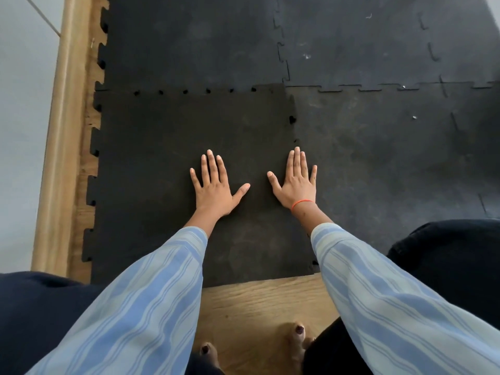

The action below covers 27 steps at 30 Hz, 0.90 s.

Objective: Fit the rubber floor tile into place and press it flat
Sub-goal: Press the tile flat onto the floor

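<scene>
It looked like a room in a home: wood-look flooring, a wooden skirting board along a pale wall, and black interlocking rubber mats partly covering it.

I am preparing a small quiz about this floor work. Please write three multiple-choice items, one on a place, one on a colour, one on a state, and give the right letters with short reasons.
1. Where does the right hand lie?
A. near the tile's right edge
B. on the wooden floor
C. on the wall

2. What colour is the band on the right wrist?
A. green
B. orange
C. white

3. How are both hands placed on the rubber tile?
A. closed into fists
B. pinching an edge
C. open and flat, palms down

Answers: 1 A, its fingers lie by the seam with the neighbouring tile. 2 B, the thin band is orange. 3 C, the left hand and the right hand lie spread flat.
</scene>
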Each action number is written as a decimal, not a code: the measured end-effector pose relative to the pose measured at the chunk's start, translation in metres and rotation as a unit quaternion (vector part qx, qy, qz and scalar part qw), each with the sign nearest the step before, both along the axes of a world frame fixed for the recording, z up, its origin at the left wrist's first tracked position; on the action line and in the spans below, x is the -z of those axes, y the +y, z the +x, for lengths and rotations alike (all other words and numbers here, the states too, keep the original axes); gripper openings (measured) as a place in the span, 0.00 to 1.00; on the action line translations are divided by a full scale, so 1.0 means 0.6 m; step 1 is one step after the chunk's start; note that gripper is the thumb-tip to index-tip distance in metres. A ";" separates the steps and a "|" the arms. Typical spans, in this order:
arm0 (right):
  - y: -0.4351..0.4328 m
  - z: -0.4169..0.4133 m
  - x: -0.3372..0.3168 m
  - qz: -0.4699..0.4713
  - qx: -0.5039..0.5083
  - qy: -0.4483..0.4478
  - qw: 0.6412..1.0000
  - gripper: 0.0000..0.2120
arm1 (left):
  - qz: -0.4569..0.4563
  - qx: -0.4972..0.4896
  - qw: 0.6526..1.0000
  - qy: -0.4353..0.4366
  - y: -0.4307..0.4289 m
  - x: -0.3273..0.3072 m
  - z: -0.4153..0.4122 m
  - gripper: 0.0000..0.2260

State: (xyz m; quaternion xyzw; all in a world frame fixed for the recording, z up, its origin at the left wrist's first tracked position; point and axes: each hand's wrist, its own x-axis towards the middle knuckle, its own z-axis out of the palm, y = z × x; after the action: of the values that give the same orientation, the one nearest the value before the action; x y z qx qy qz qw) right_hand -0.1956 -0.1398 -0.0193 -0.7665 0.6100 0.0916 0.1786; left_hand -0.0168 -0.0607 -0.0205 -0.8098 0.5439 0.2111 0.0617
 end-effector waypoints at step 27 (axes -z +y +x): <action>0.149 -0.075 0.025 -0.091 0.049 -0.009 0.995 0.36 | -0.096 0.000 0.994 -0.046 0.054 0.024 -0.033 0.34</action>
State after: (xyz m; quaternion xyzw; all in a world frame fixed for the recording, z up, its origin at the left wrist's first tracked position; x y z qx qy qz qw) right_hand -0.2406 -0.0502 -0.0345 -0.7494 0.6512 0.0201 0.1183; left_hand -0.0363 -0.0284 -0.0351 -0.8208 0.5584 0.1203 0.0089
